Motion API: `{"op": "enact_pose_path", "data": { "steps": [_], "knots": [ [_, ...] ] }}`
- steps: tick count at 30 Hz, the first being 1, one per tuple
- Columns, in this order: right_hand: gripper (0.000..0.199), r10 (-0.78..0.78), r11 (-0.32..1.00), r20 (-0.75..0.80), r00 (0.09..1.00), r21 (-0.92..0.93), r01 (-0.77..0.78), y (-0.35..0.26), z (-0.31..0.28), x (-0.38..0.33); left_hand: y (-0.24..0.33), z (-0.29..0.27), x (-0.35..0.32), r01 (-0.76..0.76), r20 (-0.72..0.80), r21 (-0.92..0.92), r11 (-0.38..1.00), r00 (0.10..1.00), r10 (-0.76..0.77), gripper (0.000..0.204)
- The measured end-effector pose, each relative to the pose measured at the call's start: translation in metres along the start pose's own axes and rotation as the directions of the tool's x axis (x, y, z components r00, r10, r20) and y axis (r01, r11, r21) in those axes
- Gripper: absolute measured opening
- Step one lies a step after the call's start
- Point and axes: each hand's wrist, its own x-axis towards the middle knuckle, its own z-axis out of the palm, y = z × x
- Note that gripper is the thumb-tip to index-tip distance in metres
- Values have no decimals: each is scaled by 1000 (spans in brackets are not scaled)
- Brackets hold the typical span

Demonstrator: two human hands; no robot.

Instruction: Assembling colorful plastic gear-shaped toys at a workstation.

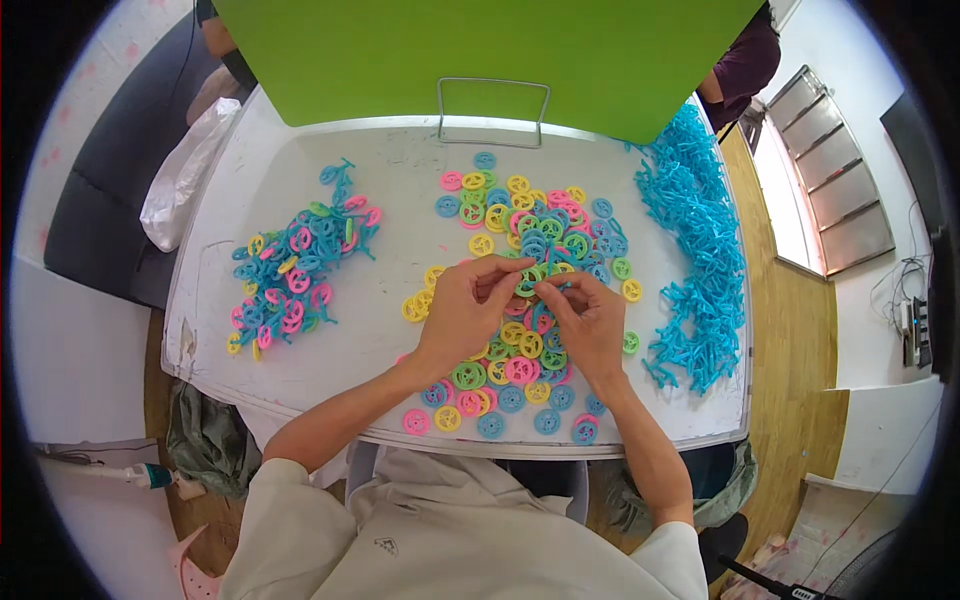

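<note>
My left hand (468, 308) is closed in a pinch at the left side of a small green plastic wheel (526, 284). Close on its right, my right hand (588, 318) has its thumb and forefinger together on a small blue plastic piece, mostly covered by the fingers. The fingertips of both hands nearly meet at the wheel. Beneath and around them spreads a loose pile of spoked plastic wheels (520, 371) in pink, yellow, green and blue. Whether the blue piece is joined to the green wheel I cannot tell.
On the left of the white table (400, 180) lies a heap of blue pieces with coloured wheels (300, 255). Blue forked sticks (700, 260) are heaped along the right edge. A green board (490, 60) with a wire handle (493, 82) stands at the back; other people's arms show beside it.
</note>
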Motion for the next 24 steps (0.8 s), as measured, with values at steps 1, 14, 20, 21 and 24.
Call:
{"op": "enact_pose_path", "data": {
  "steps": [1,14,20,21,24],
  "knots": [
    [15,-1,1000,3,1000,-1,1,-1,2,-1,0,0,-1,-25,-17,55,998,1000,26,24],
    [15,-3,999,-65,998,-49,0,-20,11,-9,1,2,-5,-194,-57,496,846,965,254,22],
    [18,143,990,-9,990,12,-143,-18,8,-6,6,8,-6,-117,-130,298,948,978,161,22],
    [18,162,987,1,987,20,-162,-19,7,-6,6,7,-5,-117,-128,298,947,979,162,22],
    [16,139,990,-14,990,-31,-139,-22,7,-5,6,5,-2,43,-141,-5,999,989,-43,22]
  ]
}}
